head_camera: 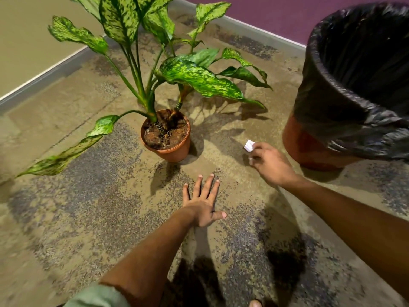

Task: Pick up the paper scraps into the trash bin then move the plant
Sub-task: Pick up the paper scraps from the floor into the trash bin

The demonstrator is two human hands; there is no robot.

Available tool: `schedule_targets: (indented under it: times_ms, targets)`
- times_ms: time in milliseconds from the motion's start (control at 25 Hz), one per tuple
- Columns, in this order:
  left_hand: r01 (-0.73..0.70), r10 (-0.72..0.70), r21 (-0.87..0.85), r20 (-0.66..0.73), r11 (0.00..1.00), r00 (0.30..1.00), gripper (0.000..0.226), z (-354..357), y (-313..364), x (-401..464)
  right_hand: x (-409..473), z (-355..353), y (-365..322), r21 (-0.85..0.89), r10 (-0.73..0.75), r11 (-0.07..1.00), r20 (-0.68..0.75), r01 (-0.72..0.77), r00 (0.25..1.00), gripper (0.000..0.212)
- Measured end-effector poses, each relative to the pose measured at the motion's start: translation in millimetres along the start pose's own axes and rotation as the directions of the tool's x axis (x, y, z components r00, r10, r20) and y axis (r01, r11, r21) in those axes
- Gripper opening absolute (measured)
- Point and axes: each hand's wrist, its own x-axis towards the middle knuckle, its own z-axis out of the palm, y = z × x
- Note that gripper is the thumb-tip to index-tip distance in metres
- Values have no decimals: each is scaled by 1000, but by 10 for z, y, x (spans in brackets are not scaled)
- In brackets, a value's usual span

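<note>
White paper scrap pinched in right hand, low over carpet, between plant and trash bin at right. Left hand flat, fingers spread, empty. Advice: keep pinch firm, lift above black liner rim before release.

We found no text, label, brand, number or sign that could be read anywhere in the view. The white paper scrap pinched in the right hand perhaps carried faint marks, but it was too small and blurred for us to tell. We saw no lettering on the terracotta pot of the plant, none on the black liner or orange wall of the trash bin, and none on the purple wall behind.
</note>
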Motion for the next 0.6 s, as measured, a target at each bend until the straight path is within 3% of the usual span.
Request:
schedule_targets:
  times_ms: [120, 400, 520, 600]
  targets:
    - [-3, 3, -4, 10, 1000, 1000, 96, -2, -2, 0, 284, 49, -27, 21, 56, 998, -54, -54, 997, 11]
    - [-28, 28, -27, 7, 999, 1000, 99, 8, -55, 29, 441, 180, -28, -203, 91, 975, -23, -94, 996, 14]
    - [-30, 30, -38, 8, 999, 1000, 101, 12, -61, 31, 330, 164, -109, -107, 119, 987, 7, -118, 993, 6]
    - [-29, 29, -41, 3, 999, 1000, 102, 8, -54, 22, 188, 109, -227, -14, 69, 998, 51, -68, 996, 11]
